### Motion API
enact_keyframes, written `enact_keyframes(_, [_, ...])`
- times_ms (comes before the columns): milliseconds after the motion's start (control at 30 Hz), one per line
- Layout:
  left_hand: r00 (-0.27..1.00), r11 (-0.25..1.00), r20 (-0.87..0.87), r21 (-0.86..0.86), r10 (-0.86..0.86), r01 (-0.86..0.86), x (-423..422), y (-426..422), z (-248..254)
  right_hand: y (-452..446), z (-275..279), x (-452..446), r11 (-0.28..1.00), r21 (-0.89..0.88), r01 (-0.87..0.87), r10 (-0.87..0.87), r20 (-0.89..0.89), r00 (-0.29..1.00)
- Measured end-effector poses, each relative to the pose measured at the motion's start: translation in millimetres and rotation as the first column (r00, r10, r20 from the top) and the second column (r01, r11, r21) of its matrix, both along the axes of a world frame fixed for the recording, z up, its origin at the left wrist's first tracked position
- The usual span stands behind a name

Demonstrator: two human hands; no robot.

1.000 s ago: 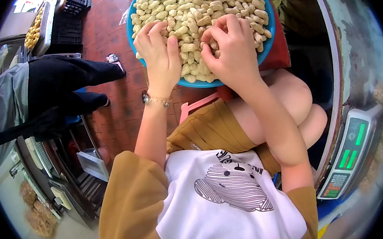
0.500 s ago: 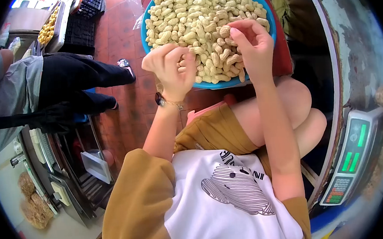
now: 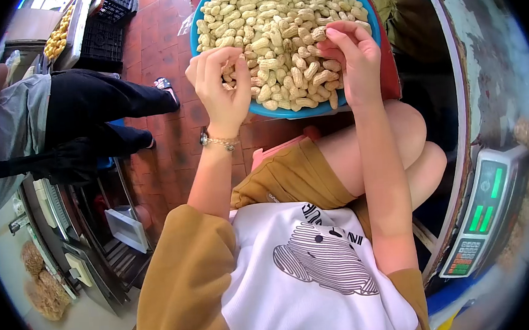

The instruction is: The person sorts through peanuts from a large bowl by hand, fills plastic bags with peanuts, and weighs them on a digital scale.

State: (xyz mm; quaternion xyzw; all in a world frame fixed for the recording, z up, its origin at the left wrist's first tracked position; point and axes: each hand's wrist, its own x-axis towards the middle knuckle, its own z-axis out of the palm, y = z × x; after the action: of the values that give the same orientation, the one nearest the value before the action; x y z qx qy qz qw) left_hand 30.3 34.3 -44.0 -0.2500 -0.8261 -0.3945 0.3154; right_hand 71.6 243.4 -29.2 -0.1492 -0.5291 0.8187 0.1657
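A round blue basin (image 3: 285, 114) heaped with unshelled peanuts (image 3: 274, 35) stands in front of my knees. Above the basin's right side, my right hand (image 3: 358, 57) pinches a peanut (image 3: 318, 34) between thumb and fingertips. My left hand (image 3: 219, 85) is over the near left rim, fingers loosely curled and thumb apart from them. Peanuts show through the gap between that thumb and the fingers, and I see nothing held there. Its fingertips are close to the heap; whether they touch it I cannot tell.
Another person in dark trousers (image 3: 106, 96) stands at the left on the red tiled floor (image 3: 161, 172). Black crates (image 3: 99, 44) are behind that person. To my right, a digital scale (image 3: 483, 211) with green digits rests on a worn counter. A pink stool (image 3: 270, 155) shows by my leg.
My left hand has shifted left and its fingers have spread from a tighter curl; the peanut at its fingertips no longer shows. My right hand still holds a peanut, slightly higher.
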Motion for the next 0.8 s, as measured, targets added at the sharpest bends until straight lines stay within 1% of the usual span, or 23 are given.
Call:
enact_keyframes(67, [0.998, 0.997, 0.036, -0.066, -0.045, 0.047, -2, 2, 9, -2, 1, 0, 0.998, 0.061, 0.012, -0.011, -0.013, 1.000])
enact_keyframes(167, [0.988, 0.959, 0.091, -0.245, -0.122, 0.141, -5, 7, 19, -3, -2, -2, 0.994, 0.105, 0.026, -0.022, -0.038, 0.999])
enact_keyframes(267, [0.982, 0.943, 0.143, -0.292, -0.124, 0.162, -8, 11, 26, 1, -5, -1, 0.996, 0.086, 0.029, -0.028, -0.014, 1.000])
enact_keyframes(300, [0.986, 0.945, 0.107, -0.291, -0.126, 0.152, -10, 12, 29, 3, -6, -1, 0.997, 0.075, 0.029, -0.029, 0.000, 1.000])
enact_keyframes(400, [0.980, 0.945, 0.156, -0.284, -0.123, 0.164, -7, 16, 44, 6, -6, -2, 1.000, -0.029, 0.013, -0.013, -0.004, 1.000])
enact_keyframes(433, [0.979, 0.955, 0.139, -0.237, -0.147, 0.177, -7, 19, 45, 6, -4, -3, 0.999, -0.052, -0.006, 0.005, -0.020, 1.000])
enact_keyframes(500, [0.963, 0.968, 0.202, -0.143, -0.176, 0.207, -2, 30, 51, 4, 1, -2, 0.994, -0.098, -0.047, 0.042, -0.052, 0.998])
enact_keyframes(633, [0.927, 0.972, 0.299, 0.009, -0.227, 0.236, 8, 54, 55, 1, 4, 0, 0.985, -0.078, -0.153, 0.147, -0.079, 0.986])
enact_keyframes(733, [0.929, 0.976, 0.300, 0.054, -0.215, 0.209, 13, 62, 57, 5, 6, 3, 0.958, -0.138, -0.250, 0.230, -0.147, 0.962])
enact_keyframes(800, [0.921, 0.973, 0.318, 0.112, -0.227, 0.201, 14, 63, 59, 10, 9, 5, 0.941, -0.171, -0.293, 0.269, -0.148, 0.952])
